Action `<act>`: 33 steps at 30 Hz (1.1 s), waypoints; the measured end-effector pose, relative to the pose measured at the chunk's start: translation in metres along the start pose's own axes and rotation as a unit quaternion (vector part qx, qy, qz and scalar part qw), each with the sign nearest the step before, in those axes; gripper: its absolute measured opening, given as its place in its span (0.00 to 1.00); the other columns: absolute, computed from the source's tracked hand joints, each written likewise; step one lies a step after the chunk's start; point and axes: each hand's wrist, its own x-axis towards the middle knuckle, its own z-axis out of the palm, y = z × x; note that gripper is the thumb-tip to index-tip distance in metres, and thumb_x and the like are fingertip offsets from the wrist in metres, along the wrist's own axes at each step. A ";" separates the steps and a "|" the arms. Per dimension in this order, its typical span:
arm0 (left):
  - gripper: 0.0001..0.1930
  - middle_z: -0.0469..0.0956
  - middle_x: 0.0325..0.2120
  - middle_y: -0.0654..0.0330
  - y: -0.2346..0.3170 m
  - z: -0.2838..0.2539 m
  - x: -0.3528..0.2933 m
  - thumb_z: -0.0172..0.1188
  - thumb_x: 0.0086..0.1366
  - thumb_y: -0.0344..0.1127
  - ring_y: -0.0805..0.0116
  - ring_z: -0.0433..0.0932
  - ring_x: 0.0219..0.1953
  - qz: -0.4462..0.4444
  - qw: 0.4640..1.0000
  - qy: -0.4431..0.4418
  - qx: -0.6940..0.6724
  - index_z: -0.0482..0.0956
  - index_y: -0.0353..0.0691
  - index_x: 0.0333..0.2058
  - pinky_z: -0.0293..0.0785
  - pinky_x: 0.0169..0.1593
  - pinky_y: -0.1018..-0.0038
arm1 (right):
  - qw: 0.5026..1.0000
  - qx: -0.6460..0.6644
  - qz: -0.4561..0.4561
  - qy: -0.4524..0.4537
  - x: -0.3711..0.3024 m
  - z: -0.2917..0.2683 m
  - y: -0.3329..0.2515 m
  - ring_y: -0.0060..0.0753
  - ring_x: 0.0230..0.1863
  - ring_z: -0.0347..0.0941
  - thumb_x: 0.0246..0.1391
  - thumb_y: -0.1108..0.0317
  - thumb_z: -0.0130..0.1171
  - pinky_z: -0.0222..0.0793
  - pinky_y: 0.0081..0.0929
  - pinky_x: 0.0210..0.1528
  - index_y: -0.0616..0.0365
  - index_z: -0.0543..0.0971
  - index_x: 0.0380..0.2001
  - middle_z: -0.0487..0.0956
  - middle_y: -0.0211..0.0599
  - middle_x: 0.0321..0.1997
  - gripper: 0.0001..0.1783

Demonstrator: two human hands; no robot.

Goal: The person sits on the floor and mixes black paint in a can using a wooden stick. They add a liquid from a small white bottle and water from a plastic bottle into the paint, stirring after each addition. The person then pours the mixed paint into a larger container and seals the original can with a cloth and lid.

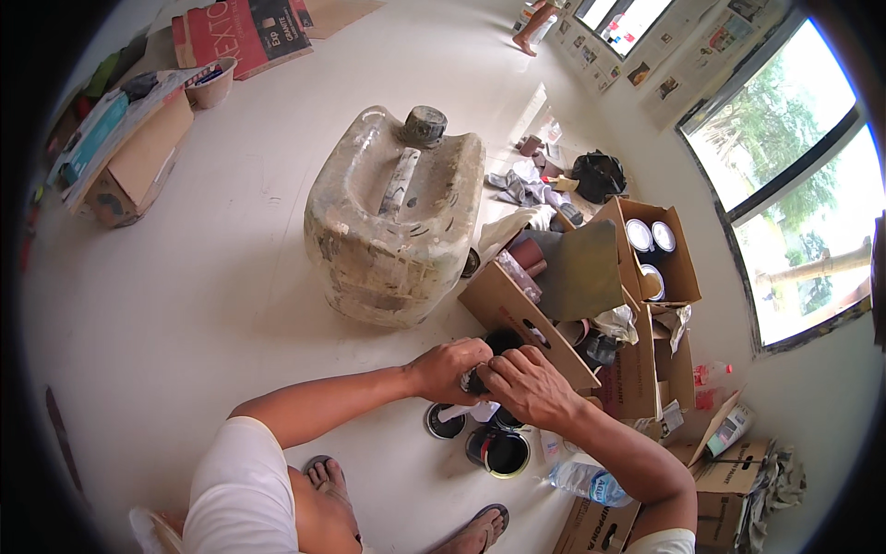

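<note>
We see the bare left hand [450, 369] and bare right hand [535, 386] close together, both clamped on a small dark object [474, 380] whose kind the fingers hide; it sits between them, near a round metal can [498, 452] with black contents. We spot a blue label on one clear plastic bottle [586, 482] and large lettering on a red-and-black cardboard sheet [238, 39]. We count three round pale-lidded cans [663, 236] in an open brown cardboard box [681, 270], and one boxy, smeared beige jerrycan [392, 263].

Rough plastic jerrycan [369, 268], matt cardboard box [498, 300], glossy plastic bottle [586, 481]; tin [476, 447], probably metal
</note>
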 end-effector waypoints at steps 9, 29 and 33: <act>0.31 0.77 0.49 0.53 0.007 0.000 -0.013 0.78 0.50 0.41 0.49 0.79 0.51 -0.050 0.999 -0.021 0.006 0.78 0.41 0.52 0.77 0.56 0.58 | 0.951 0.076 0.066 0.291 0.054 -0.063 -0.008 0.46 0.54 0.74 0.53 0.67 0.71 0.66 0.42 0.58 0.54 0.78 0.57 0.79 0.38 0.51 0.27; 0.51 0.59 0.71 0.48 0.015 0.005 -0.045 0.63 0.64 0.68 0.47 0.57 0.74 -0.043 0.983 0.035 0.176 0.53 0.40 0.74 0.50 0.75 0.42 | 0.877 0.183 0.237 0.375 0.051 -0.018 0.014 0.51 0.56 0.74 0.61 0.68 0.63 0.66 0.44 0.60 0.54 0.76 0.60 0.80 0.45 0.52 0.24; 0.48 0.60 0.70 0.47 0.017 0.009 -0.034 0.67 0.66 0.60 0.45 0.60 0.72 0.024 0.983 0.060 0.172 0.54 0.40 0.73 0.54 0.74 0.44 | 0.851 0.295 0.313 0.302 -0.023 0.051 -0.005 0.52 0.56 0.74 0.60 0.74 0.60 0.67 0.44 0.59 0.57 0.76 0.60 0.79 0.47 0.53 0.23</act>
